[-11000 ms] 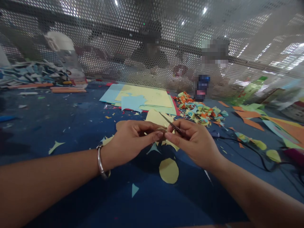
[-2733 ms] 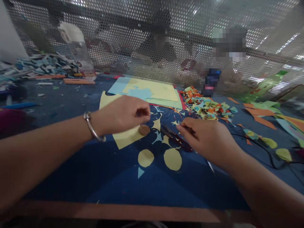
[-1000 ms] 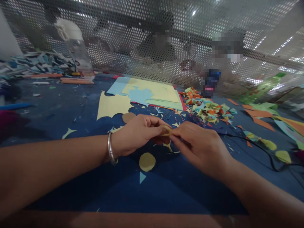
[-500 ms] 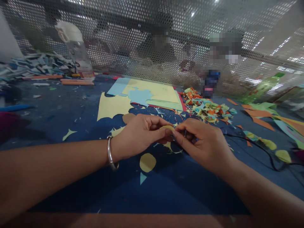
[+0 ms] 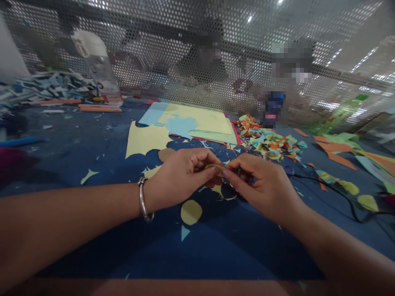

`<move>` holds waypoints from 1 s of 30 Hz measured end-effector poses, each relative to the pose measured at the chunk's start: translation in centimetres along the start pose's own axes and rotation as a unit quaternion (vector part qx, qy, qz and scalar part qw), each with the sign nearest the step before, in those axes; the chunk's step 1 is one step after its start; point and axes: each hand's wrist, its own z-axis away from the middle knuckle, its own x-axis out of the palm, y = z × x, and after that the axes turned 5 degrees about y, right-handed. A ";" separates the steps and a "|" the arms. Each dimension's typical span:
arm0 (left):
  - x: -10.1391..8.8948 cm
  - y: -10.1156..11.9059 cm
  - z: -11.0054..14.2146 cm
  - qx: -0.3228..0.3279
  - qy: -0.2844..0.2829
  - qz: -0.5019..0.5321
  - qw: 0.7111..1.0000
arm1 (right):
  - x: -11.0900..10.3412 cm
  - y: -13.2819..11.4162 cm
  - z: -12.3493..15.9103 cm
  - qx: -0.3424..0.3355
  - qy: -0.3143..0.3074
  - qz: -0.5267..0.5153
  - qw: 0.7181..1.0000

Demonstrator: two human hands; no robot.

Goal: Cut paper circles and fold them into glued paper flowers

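Between my fingertips is a small piece of yellow paper [image 5: 215, 166], seen nearly edge-on and slightly curved. My left hand [image 5: 185, 168] pinches its left part with thumb and forefinger, a silver bangle on the wrist. At its right end, my right hand [image 5: 262, 176] grips it between thumb and forefinger; the other fingers are curled and partly hidden. Below the hands lies a yellow paper circle [image 5: 191, 212], with a light blue paper triangle [image 5: 184, 233] under it. A yellow sheet with rounded cut-outs [image 5: 146, 139] rests beyond my left hand.
Blue and yellow sheets [image 5: 197, 119] are stacked toward the back. Folded coloured paper pieces [image 5: 271, 142] form a heap at right, near orange strips [image 5: 338, 150]. A black cable [image 5: 336, 191] crosses the right side. A clear bottle [image 5: 103, 74] stands before the perforated metal screen [image 5: 160, 53].
The yellow paper has turned between my fingers, from showing some of its face to being nearly edge-on. Both hands keep their pinch in almost the same place.
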 end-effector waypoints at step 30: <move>-1.0 1.2 0.2 0.101 0.035 -0.364 0.925 | -0.2 0.1 0.0 -0.008 -0.011 0.002 1.000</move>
